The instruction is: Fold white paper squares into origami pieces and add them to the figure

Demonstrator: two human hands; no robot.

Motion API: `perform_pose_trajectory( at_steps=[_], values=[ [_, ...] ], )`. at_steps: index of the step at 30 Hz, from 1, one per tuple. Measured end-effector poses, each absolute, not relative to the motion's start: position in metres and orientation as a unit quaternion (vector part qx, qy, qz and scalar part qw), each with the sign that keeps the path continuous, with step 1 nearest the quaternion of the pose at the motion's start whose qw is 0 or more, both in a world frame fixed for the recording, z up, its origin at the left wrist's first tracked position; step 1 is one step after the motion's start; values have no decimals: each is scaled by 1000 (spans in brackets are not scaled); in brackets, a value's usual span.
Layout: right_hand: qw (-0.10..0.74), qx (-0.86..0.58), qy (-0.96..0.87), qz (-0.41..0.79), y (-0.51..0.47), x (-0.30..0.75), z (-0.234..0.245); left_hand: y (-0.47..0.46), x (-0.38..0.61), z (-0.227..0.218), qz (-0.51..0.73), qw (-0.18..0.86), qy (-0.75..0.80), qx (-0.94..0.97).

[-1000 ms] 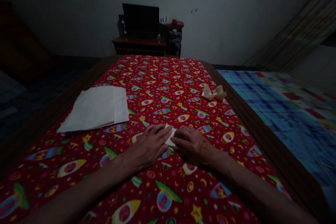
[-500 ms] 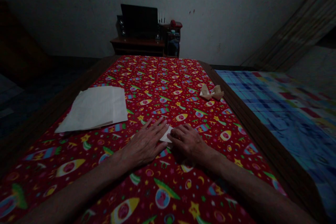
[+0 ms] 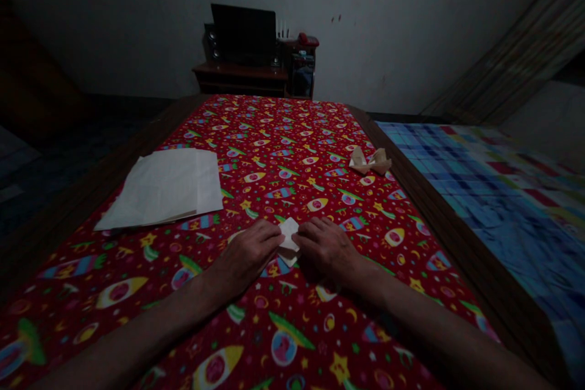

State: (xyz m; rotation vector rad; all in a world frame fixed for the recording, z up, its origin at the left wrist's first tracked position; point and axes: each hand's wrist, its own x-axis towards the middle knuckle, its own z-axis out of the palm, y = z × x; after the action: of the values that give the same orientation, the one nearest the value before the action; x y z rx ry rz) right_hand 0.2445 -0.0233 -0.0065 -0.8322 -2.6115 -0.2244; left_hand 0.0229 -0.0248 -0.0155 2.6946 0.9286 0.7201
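Observation:
A small folded white paper (image 3: 289,234) lies on the red patterned cloth (image 3: 283,152) in front of me. My left hand (image 3: 247,253) rests on the cloth with its fingers curled and its fingertips pinching the paper's left edge. Opposite it, my right hand (image 3: 325,247) has curled fingers that press on the paper's right edge. Part of the paper is hidden under both sets of fingers.
A stack of white paper sheets (image 3: 167,186) lies at the left. A folded beige paper figure (image 3: 370,161) sits near the right edge. A blue checked surface (image 3: 479,189) adjoins on the right. A dark screen (image 3: 244,33) on a low cabinet stands by the far wall.
My left hand's fingers went from lying flat over the paper to curling and pinching its edge. More of the paper shows between my hands, and one corner now stands up.

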Motion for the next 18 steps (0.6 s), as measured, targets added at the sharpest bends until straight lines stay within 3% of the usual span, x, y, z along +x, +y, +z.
perform_pose_trajectory(
  at_steps=[5,11,18],
  values=[
    [258,-324,-909,-34,-23,252,-17,-22,21,-13,264,141,339,892],
    [291,-406,-858,119,-24,256,-20,-14,22,-15,308,186,398,844],
    [315,-393,-852,142,-26,258,-16,-11,18,-15,338,235,394,822]
  ],
)
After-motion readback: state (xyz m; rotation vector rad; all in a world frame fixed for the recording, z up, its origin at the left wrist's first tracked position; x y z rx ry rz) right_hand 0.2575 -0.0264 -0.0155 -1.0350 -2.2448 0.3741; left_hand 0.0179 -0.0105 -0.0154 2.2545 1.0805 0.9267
